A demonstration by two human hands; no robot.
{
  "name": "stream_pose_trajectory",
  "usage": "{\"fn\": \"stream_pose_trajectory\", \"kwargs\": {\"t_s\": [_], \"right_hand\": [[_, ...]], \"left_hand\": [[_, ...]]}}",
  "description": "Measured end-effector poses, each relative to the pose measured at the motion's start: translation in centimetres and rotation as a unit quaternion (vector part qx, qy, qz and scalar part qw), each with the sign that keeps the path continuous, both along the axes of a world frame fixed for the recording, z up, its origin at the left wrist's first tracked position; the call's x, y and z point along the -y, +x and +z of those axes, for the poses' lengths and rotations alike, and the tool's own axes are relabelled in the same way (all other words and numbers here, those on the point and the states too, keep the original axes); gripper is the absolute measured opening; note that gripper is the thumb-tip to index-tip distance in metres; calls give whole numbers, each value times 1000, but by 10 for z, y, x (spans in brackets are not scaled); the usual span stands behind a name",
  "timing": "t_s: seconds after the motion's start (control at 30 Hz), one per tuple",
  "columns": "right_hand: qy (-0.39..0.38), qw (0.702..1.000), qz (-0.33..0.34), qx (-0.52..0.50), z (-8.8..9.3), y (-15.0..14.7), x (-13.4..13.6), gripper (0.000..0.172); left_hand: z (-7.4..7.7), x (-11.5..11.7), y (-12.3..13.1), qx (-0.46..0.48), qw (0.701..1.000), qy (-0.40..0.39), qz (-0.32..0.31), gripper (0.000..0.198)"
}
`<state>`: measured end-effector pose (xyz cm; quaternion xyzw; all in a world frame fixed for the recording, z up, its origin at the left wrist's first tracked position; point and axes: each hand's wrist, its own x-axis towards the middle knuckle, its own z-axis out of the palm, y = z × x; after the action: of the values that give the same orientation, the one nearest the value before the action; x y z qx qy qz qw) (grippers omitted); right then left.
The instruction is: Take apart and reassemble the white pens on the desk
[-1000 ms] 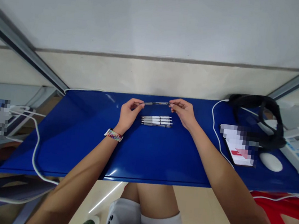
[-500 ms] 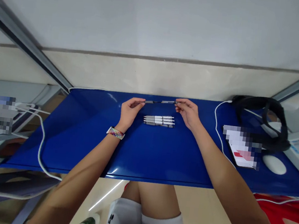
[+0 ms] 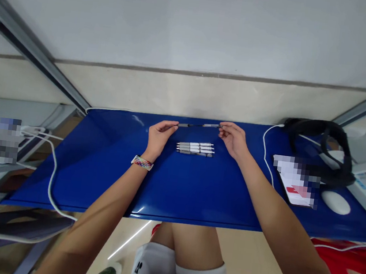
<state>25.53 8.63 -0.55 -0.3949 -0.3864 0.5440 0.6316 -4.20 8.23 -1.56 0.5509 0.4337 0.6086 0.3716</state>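
Note:
A slim dark pen (image 3: 195,125) with a grey section on its left and a pale band toward its right is stretched level between my two hands, near the far side of the blue table (image 3: 176,189). My left hand (image 3: 161,135) pinches its left end between thumb and fingers. At the other end, my right hand (image 3: 233,138) pinches the pen with its fingertips. Just below it on the tabletop, several pens (image 3: 195,148) lie side by side in a row, tips to the left; most have white barrels and grey grips, while the nearest looks darker.
To the right lie a phone (image 3: 292,181), a white mouse (image 3: 335,202) and a black headset with a strap (image 3: 321,149). A white cable (image 3: 267,152) runs beside the phone. Another white cable (image 3: 52,174) hangs at the left edge. The wall (image 3: 188,94) stands behind the table.
My right hand has shifted slightly to the right, and more of the pen shows between my hands. My left hand and the row of pens stay nearly in place.

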Motion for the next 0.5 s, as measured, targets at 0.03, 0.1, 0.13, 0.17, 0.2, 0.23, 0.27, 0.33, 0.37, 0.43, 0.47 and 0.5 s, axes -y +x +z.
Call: {"fn": "stream_pose_trajectory", "kwargs": {"t_s": [0.03,0.1,0.13,0.17,0.2,0.23,0.27,0.33,0.37,0.43,0.47,0.5], "right_hand": [[-1,1000,-3,-3,0,1,0,17],[0,1000,-7,-6,-1,1,-1,16],[2,1000,-8,-5,-2,2,-1,15],[5,1000,-10,-2,-2,2,-2,15],[7,1000,-13,0,-3,2,-2,14],[9,1000,-16,2,-3,2,-2,14],[10,1000,-19,1,-4,2,-2,14],[9,1000,-28,-3,-4,2,-2,13],[8,999,-32,-6,-4,2,-1,13],[6,999,-38,-8,-3,3,-1,14],[5,999,-39,-9,-3,3,-1,14],[4,999,-41,-10,-3,3,-1,14]], "left_hand": [[0,0,0,2,1000,2,0,23],[-1,-1,-1,6,1000,4,0,22],[-2,-1,-1,8,1000,4,0,22],[-2,-2,-2,9,1000,5,0,22],[-2,-2,-2,9,1000,6,0,21],[-3,-2,-3,9,1000,8,1,21],[-3,-3,-4,9,1000,9,1,21],[-3,-3,-5,10,1000,9,2,21],[-3,-3,-6,11,1000,8,3,21],[-2,-3,-6,12,1000,8,4,21],[-2,-3,-6,13,1000,8,5,21],[-1,-3,-6,14,1000,7,6,21]]}}
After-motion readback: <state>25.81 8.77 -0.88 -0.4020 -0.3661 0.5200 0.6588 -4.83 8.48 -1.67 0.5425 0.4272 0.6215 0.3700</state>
